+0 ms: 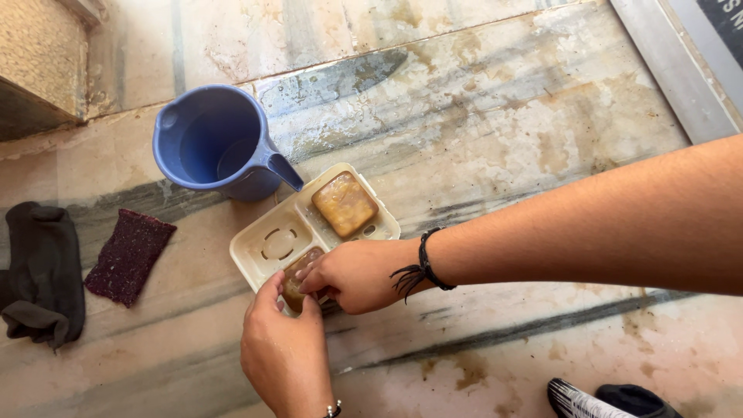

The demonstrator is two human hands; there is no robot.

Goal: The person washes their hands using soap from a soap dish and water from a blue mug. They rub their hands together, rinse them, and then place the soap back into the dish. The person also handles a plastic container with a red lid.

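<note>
Over 1 tray [255, 249], 2 hands [357, 272], seemingly 2 soaps [345, 203].

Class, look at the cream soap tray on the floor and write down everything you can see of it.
The soap tray is a cream, rounded-corner dish, plastic by its look, with slotted drain holes. It lies flat on the stained marble floor, beside a blue jug. A yellowish-brown soap bar lies in its far end; the middle is bare. At its near end the left hand and right hand touch a second brownish bar.

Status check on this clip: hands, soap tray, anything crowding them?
Left hand and right hand both on brown soap bar at cream tray near edge. Second bar untouched. Blue jug close behind.
</note>
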